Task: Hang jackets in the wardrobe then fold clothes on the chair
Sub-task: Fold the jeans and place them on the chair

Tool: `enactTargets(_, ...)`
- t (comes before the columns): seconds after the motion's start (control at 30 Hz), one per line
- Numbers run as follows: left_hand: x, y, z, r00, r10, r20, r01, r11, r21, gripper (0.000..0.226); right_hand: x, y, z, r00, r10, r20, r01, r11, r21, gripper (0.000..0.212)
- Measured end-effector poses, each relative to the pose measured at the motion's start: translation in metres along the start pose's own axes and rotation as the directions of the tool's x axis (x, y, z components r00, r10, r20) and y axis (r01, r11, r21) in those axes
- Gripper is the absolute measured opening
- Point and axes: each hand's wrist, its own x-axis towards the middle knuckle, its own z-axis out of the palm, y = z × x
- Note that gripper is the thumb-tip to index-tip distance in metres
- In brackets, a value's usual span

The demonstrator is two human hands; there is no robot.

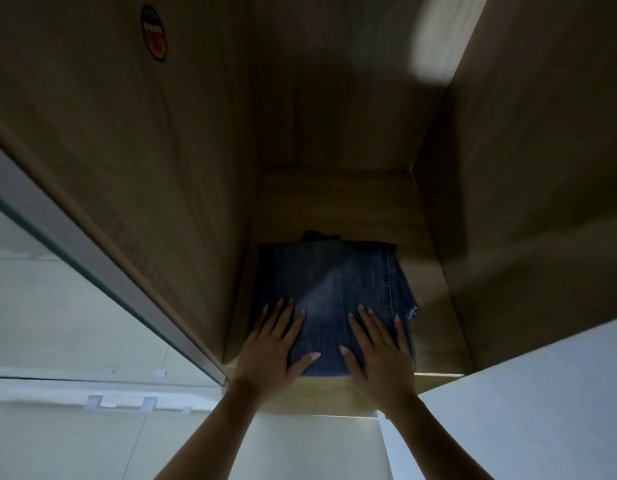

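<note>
A folded pair of dark blue jeans lies flat on the wooden floor of the wardrobe, near its front edge. My left hand rests flat on the near left part of the jeans, fingers straight and spread. My right hand presses flat on the near right part, fingers straight as well. A darker piece of cloth peeks out behind the jeans at the back.
Wooden side walls rise on the left and right of the narrow compartment. A round sticker sits high on the left wall. A white door panel stands at the lower right. Pale tiled floor lies at the lower left.
</note>
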Motion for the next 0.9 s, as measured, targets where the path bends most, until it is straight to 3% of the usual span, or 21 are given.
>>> enactTargets(0.23, 0.044, -0.016, 0.001, 0.997, -0.047, -0.064, 0.047, 0.999, 0.003, 0.081, 0.046, 0.009, 0.011, 0.996, 0.044, 0.074, -0.04, 0.998, -0.056, 0.065)
enactTargets(0.4, 0.091, -0.046, 0.008, 0.991, 0.031, -0.127, -0.032, 1.0, 0.001, 0.094, 0.093, 0.036, 0.027, 0.996, -0.084, 0.034, 0.085, 0.996, -0.025, 0.075)
enactTargets(0.63, 0.146, -0.061, 0.012, 0.979, -0.056, -0.196, 0.073, 0.994, 0.083, 0.086, 0.154, 0.042, 0.046, 0.991, -0.069, -0.112, 0.058, 0.994, -0.094, 0.059)
enactTargets(0.77, 0.174, -0.055, 0.015, 0.959, -0.187, -0.213, 0.212, 0.972, 0.099, 0.071, 0.188, 0.038, 0.054, 0.981, -0.055, -0.185, 0.028, 0.989, -0.145, 0.054)
enactTargets(0.9, 0.203, -0.058, 0.026, 0.934, -0.257, -0.247, 0.29, 0.951, 0.105, 0.063, 0.209, 0.028, 0.064, 0.983, 0.056, -0.173, -0.084, 0.984, -0.16, 0.045)
